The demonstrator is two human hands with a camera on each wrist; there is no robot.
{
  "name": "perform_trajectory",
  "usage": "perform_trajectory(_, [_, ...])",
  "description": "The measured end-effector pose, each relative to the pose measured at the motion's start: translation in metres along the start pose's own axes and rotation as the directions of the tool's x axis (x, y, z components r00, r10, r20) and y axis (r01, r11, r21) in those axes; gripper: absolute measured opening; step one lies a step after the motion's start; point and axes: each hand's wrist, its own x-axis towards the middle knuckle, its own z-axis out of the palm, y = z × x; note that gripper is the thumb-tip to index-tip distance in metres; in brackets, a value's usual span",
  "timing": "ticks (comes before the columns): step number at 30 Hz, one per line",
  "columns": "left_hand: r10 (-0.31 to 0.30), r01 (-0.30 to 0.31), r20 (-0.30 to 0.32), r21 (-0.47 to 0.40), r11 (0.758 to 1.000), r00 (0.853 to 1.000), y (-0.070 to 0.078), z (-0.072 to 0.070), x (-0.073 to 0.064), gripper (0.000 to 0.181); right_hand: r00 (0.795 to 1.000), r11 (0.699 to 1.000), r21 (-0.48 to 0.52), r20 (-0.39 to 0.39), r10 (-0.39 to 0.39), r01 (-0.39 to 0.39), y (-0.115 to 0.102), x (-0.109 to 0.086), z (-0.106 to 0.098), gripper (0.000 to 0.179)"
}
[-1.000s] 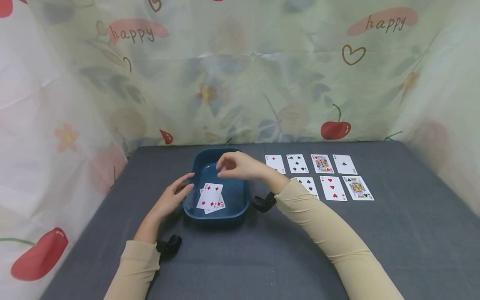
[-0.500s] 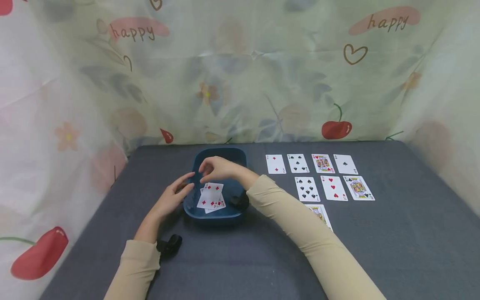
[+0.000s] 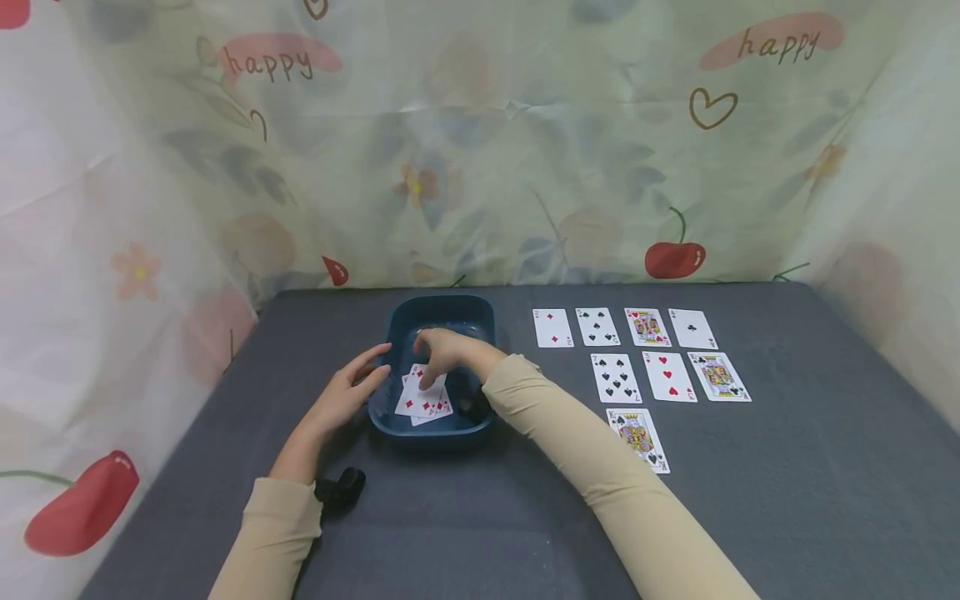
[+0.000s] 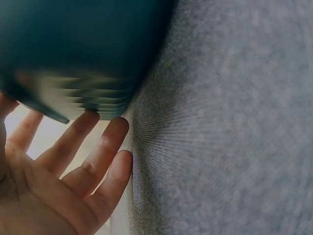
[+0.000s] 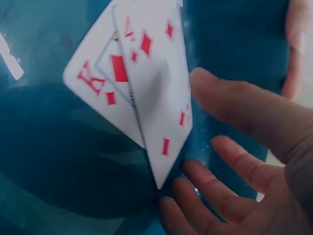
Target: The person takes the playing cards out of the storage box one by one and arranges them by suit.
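A blue plastic tub [image 3: 381,417] stands on the table. Inside it lie two face-up playing cards, the four of diamonds [image 5: 156,83] overlapping the king of diamonds [image 5: 95,81]. My right hand [image 3: 448,352] reaches into the tub over these cards. In the right wrist view its thumb comes right up to the edge of the four, while the other fingers extend apart below it; nothing is pinched between them. My left hand [image 3: 341,400] is at the tub's left side, its fingertips by the rim. The left wrist view shows those fingers [image 4: 105,152] extended against the tub's slotted wall.
Several face-up cards lie in rows right of the tub, among them a two of diamonds [image 3: 553,328], a seven of spades [image 3: 616,378] and a three of hearts [image 3: 669,377]. A king of spades [image 3: 637,440] is nearest, beside the right sleeve. A printed curtain [image 3: 495,150] hangs behind the table.
My right hand has moved left and lowered into the tub onto the cards. The sleeve's shift has uncovered the seven and the king of spades. The left hand stays at the tub.
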Motion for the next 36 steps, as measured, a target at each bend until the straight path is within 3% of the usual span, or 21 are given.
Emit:
perform_trajectory(6, [0.006,-0.006,-0.001,0.006,1.000,1.000,-0.005,0.000,0.004,0.058,0.998,0.988,-0.142,0.004,0.057,-0.056,-0.001,0.001,0.005,0.069])
perform_trajectory(9, [0.007,-0.007,-0.004,0.007,1.000,1.000,-0.005,-0.001,0.004,0.057,0.998,0.987,-0.150,0.001,0.066,-0.065,-0.001,0.002,0.007,0.071])
perform_trajectory(19, [0.000,0.000,-0.010,0.004,1.000,1.000,-0.006,0.000,0.005,0.059,0.996,0.995,-0.045,-0.024,0.084,-0.086,0.001,0.000,0.005,0.066])
perform_trajectory(29, [0.004,-0.004,-0.007,0.003,1.000,1.000,-0.007,0.001,0.006,0.058,0.989,0.998,0.050,-0.144,-0.019,0.026,-0.002,-0.010,-0.012,0.044])
perform_trajectory(36, [-0.013,0.013,-0.002,0.003,1.000,1.000,-0.006,0.000,0.005,0.058,0.982,0.984,0.147,-0.170,-0.076,0.102,-0.001,-0.025,-0.030,0.034])
